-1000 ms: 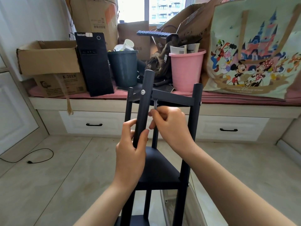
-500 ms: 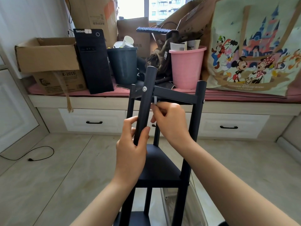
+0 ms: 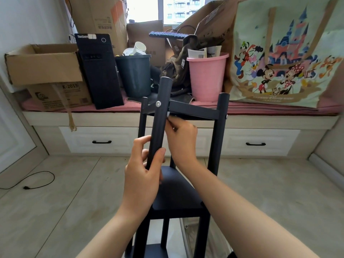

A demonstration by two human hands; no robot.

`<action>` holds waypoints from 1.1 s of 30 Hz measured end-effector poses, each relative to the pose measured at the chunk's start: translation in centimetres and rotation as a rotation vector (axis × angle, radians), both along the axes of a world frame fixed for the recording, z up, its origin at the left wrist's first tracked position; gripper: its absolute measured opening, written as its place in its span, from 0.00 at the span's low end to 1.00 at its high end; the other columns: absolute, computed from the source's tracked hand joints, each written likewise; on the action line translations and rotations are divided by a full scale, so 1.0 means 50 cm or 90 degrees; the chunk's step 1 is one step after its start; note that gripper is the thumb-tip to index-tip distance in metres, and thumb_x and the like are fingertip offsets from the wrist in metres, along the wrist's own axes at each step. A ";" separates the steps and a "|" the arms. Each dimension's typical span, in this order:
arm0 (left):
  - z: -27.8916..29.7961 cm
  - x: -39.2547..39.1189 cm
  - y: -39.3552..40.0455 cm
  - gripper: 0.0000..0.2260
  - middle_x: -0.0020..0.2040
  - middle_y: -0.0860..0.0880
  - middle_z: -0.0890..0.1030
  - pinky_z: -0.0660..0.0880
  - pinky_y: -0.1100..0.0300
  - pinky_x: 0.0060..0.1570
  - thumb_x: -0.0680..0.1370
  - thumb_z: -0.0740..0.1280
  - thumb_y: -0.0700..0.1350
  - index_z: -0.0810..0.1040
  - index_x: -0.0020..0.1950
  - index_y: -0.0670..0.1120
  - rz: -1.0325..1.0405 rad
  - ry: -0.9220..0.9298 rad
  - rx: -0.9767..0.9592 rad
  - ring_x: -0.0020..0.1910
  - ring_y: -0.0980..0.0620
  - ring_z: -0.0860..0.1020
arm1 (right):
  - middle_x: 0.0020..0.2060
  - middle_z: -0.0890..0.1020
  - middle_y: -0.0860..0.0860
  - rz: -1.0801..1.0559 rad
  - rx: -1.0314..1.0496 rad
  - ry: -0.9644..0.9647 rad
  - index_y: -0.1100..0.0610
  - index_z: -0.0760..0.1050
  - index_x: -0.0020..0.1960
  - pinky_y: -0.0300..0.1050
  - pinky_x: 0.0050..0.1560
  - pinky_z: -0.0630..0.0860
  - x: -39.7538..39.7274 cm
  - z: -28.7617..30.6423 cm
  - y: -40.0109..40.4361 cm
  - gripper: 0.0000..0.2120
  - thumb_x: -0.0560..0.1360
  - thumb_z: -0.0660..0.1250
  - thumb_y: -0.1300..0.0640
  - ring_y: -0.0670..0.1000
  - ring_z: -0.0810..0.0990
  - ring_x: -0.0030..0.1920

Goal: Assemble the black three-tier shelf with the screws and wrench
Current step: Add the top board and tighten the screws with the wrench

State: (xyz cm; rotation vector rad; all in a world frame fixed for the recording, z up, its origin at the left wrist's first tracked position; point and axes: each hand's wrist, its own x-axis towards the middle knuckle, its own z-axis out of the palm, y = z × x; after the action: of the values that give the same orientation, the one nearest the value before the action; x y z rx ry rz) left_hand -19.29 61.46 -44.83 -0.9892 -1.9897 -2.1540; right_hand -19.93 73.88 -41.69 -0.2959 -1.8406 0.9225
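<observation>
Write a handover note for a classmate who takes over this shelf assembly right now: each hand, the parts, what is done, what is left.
Left hand grips the front post of the black shelf.
Right hand pinches the small wrench just under the top tier.
Done: posts and tiers stand together; a screw shows in the front post.
Left: tightening at that top joint; other joints cannot be judged.

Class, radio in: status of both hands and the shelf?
Left hand grips front post. Right hand pinches wrench under top tier. Nothing obstructing.
</observation>
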 end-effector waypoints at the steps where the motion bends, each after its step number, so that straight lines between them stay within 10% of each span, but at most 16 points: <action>1: -0.001 -0.002 0.000 0.11 0.35 0.44 0.78 0.73 0.53 0.29 0.81 0.66 0.46 0.72 0.62 0.56 -0.002 -0.001 0.000 0.28 0.39 0.74 | 0.28 0.73 0.38 0.002 -0.005 0.011 0.60 0.82 0.41 0.24 0.38 0.67 -0.004 0.000 0.000 0.08 0.78 0.68 0.62 0.36 0.75 0.33; 15: 0.002 -0.018 -0.011 0.12 0.38 0.49 0.81 0.73 0.62 0.29 0.81 0.66 0.46 0.73 0.64 0.53 -0.017 -0.013 -0.009 0.27 0.51 0.75 | 0.23 0.72 0.42 0.082 -0.038 -0.127 0.54 0.77 0.40 0.42 0.34 0.73 0.042 0.014 0.006 0.11 0.81 0.63 0.59 0.44 0.71 0.28; 33: 0.003 -0.021 -0.015 0.10 0.38 0.49 0.81 0.74 0.61 0.29 0.81 0.66 0.47 0.72 0.62 0.54 -0.021 -0.011 -0.008 0.27 0.51 0.76 | 0.27 0.77 0.50 0.097 -0.026 -0.123 0.59 0.81 0.41 0.34 0.31 0.70 0.068 0.039 0.006 0.11 0.80 0.65 0.57 0.45 0.75 0.28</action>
State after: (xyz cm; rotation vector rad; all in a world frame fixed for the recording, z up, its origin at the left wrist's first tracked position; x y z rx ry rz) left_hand -20.33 60.71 -44.66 -1.0155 -2.0112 -2.1761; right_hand -16.52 74.16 -39.73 -0.2812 -2.0446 1.0677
